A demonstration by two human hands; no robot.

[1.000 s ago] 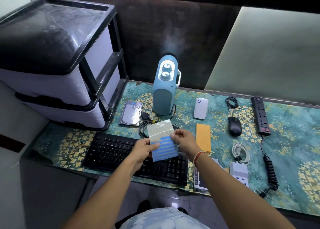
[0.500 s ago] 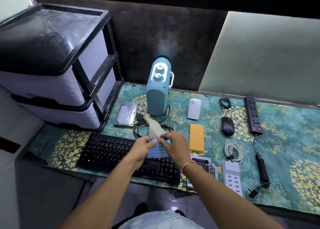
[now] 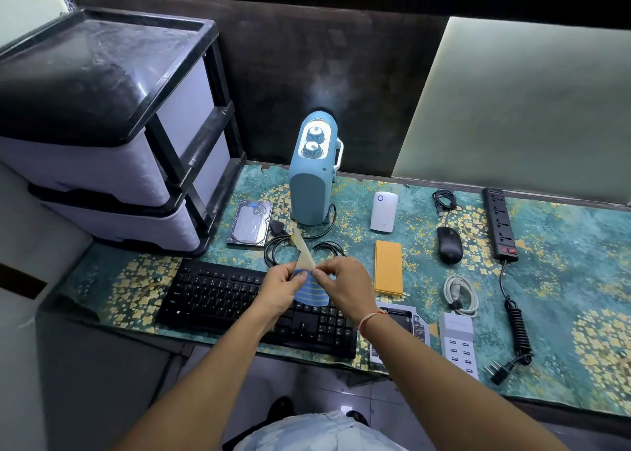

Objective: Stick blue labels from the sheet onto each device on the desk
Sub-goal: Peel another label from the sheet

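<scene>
The label sheet (image 3: 312,288), with blue strips below and a bare beige upper part, is held bent over the black keyboard (image 3: 218,297). My left hand (image 3: 281,288) grips its left edge. At the top of the blue strips, my right hand (image 3: 345,285) pinches the sheet. On the desk lie a hard drive (image 3: 250,222) with a blue label on it, a blue heater (image 3: 312,174), a white plug-in unit (image 3: 384,211), an orange power bank (image 3: 388,267), a black mouse (image 3: 449,245), a power strip (image 3: 500,223) and a white USB charger (image 3: 457,343).
A black and white drawer unit (image 3: 112,136) fills the desk's left end. Coiled black cables (image 3: 300,249) lie behind the keyboard, a white cable (image 3: 461,295) and a small black cable (image 3: 444,199) to the right. A boxed item (image 3: 408,321) sits under my right wrist.
The sheet was held flat and facing me; now it is bent, its beige upper part folded back and pointing away. Both hands have closed in on the top blue strip.
</scene>
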